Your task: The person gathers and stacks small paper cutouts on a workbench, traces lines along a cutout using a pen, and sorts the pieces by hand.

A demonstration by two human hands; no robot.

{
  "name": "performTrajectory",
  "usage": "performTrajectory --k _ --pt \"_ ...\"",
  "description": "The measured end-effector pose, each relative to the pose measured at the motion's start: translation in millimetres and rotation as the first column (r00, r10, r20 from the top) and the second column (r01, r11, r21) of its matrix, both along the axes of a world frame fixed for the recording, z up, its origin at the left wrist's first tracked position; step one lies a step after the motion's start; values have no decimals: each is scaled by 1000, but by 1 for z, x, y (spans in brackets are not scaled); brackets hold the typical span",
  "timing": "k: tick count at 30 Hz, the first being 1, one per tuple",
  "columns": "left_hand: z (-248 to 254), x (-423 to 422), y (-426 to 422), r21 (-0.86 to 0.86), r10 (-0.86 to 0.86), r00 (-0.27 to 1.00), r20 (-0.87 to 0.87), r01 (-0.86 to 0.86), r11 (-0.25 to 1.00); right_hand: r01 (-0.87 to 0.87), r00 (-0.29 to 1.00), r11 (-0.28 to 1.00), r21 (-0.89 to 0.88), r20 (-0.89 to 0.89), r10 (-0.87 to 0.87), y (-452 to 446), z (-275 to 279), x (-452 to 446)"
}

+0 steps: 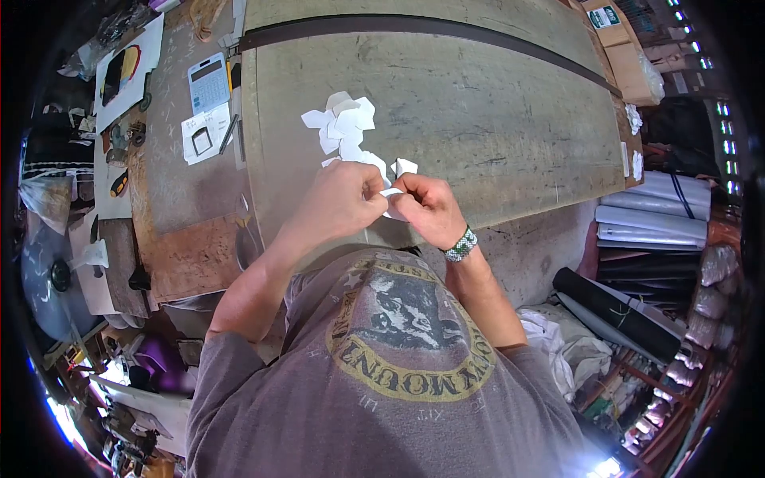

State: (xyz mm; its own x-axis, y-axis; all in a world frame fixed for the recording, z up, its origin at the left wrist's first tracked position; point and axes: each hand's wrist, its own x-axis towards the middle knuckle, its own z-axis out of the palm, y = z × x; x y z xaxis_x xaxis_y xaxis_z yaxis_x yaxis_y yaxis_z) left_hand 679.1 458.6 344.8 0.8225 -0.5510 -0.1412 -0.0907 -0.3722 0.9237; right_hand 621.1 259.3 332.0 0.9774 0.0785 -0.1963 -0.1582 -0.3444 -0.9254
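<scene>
My left hand [343,196] and my right hand [433,212] meet at the near edge of the grey worktable [478,111]. Between their pinched fingertips is a small white piece [391,192], thin like paper or sheet material; its far side is partly covered by my fingers. Just beyond them lies a loose pile of angular white pieces [351,121], trailing down toward my left hand. A separate white piece [405,166] rests beyond the right knuckles. My right wrist wears a patterned green and white band [461,244].
Left of the worktable, a lower bench holds a calculator [209,83], a marked paper slip [205,135] and a pen [229,134]. A dark strip [414,24] crosses the table's far part. Rolls of sheet material [653,227] are stacked at right, with a black roll [613,311] nearer.
</scene>
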Motion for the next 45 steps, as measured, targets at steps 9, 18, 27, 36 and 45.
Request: performTrajectory --k 9,18,27,36,45 --pt "-4 -6 -2 -59 12 988 155 -3 998 -21 999 999 -39 37 23 -1 10 1" --pt "-10 -7 -1 -204 19 976 -219 -64 977 33 981 919 392 -189 45 -15 -4 1" --pt "-9 -4 5 -425 -104 865 -490 -133 895 138 943 638 757 -297 148 -14 -4 1" --pt "-9 -15 0 -438 -104 876 -471 -130 890 165 914 363 917 -280 292 -18 -31 -7" --pt "-26 -42 -11 -316 207 949 -237 -277 908 141 969 877 460 -244 -28 -6 -26 -19"
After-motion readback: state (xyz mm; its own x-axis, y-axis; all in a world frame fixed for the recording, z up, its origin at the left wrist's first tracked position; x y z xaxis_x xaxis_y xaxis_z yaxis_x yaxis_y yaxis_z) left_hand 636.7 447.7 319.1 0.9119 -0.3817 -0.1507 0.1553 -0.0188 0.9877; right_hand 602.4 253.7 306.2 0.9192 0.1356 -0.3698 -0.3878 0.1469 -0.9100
